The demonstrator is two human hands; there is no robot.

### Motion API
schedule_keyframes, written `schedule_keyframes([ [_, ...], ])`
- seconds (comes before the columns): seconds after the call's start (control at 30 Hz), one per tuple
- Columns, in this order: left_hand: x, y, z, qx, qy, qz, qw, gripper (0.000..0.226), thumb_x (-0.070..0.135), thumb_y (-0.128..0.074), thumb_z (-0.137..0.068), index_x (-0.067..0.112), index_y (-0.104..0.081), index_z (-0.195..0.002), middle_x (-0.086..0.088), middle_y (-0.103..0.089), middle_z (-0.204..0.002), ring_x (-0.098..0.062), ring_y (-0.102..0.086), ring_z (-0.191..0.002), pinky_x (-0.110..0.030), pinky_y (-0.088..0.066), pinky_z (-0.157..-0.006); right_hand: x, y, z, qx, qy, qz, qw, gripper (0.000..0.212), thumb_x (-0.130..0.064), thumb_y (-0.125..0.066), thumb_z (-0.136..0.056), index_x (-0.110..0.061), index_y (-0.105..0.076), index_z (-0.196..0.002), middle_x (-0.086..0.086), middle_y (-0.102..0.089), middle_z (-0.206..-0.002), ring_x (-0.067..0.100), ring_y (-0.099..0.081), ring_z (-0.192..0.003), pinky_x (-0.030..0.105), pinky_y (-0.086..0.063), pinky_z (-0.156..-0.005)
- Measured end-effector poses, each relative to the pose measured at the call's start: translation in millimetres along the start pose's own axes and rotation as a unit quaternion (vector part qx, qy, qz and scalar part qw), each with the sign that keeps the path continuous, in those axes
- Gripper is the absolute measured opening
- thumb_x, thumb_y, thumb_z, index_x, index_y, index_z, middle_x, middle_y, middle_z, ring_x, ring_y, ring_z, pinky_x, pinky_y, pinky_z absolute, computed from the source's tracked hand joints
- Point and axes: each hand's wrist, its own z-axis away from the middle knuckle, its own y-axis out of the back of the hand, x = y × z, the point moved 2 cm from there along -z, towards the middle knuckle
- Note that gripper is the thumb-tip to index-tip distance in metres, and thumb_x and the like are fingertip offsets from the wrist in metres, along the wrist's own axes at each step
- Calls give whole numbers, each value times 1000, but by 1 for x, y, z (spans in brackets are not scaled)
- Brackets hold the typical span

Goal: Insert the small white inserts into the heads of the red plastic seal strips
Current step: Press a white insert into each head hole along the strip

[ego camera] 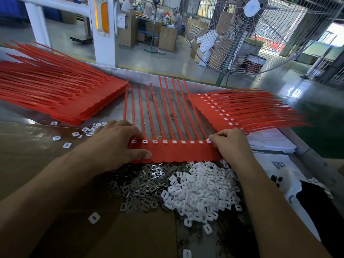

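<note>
A joined row of red seal strips (178, 151) lies flat in front of me, tails pointing away, with white inserts showing in its heads. My left hand (119, 144) grips the row's left end, thumb on the red band and fingers over the heads. My right hand (230, 144) pinches a small white insert (208, 140) at the rightmost head. A heap of loose white inserts (199, 192) lies just below the row.
Beside the white heap is a pile of small metal clips (139, 187). A thick stack of red strips (55, 95) sits at the left, another stack with inserts (242, 110) at the right. Stray inserts (87, 130) lie left. A large fan (260, 34) stands beyond the table.
</note>
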Motion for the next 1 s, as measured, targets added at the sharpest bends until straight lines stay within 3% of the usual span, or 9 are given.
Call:
schedule_keyframes([
  [0.4, 0, -1, 0, 0, 3, -1, 1000, 70, 81, -57, -71, 40, -57, -128, 17, -48, -130, -9, -41, -120, -42, -37, -108, -3, -4, 0, 12, -5, 37, 999, 14, -22, -70, -89, -22, -72, -76, -4, -69, -66, 10, -62, -60, 24, -39, -52],
  [1.0, 1, 1, 1, -3, 6, -4, 1000, 72, 81, -56, -70, 40, -57, -129, 17, -47, -132, -9, -40, -121, -41, -36, -109, -9, -1, -2, -27, -54, 14, 998, 14, -24, -80, -88, -23, -72, -76, -6, -68, -79, 8, -59, -72, 26, -39, -57],
])
